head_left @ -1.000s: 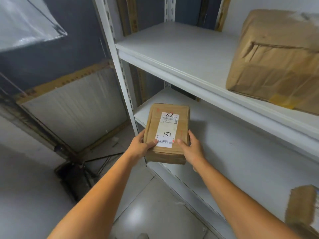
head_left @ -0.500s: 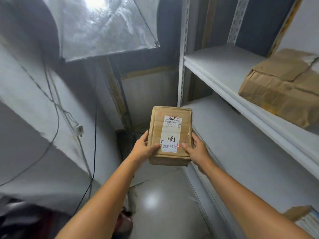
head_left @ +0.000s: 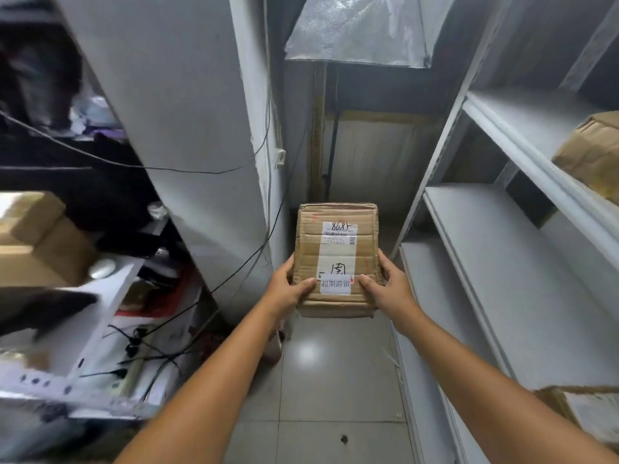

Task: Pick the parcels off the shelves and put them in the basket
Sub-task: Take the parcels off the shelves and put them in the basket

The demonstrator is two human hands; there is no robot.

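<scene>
Forearms run up from the bottom edge to the centre of the frame, where your left hand (head_left: pixel 289 289) and right hand (head_left: pixel 388 289) grip the parcel (head_left: pixel 338 242) between them. Each thumb lies on its top face beside the label (head_left: pixel 336 285). The fingers wrap round its sides and are mostly hidden. This two-sided hold keeps the flat carton level with the label facing you, probably so you can read it as you carry.

The parcel hangs in the air over the floor (head_left: pixel 335 380), clear of the shelves (head_left: pixel 502 296) along the right of the frame. No basket is in view, so you likely need to turn further to find it.

A second parcel (head_left: pixel 582 416) pokes in at the lower right. A third parcel (head_left: pixel 593 155) sits on a higher shelf at the right edge. Both look like work yet to do.

A pillar (head_left: pixel 187 128) with a cable (head_left: pixel 234 279) across it stands at the upper left, blurred clutter beside it.
</scene>
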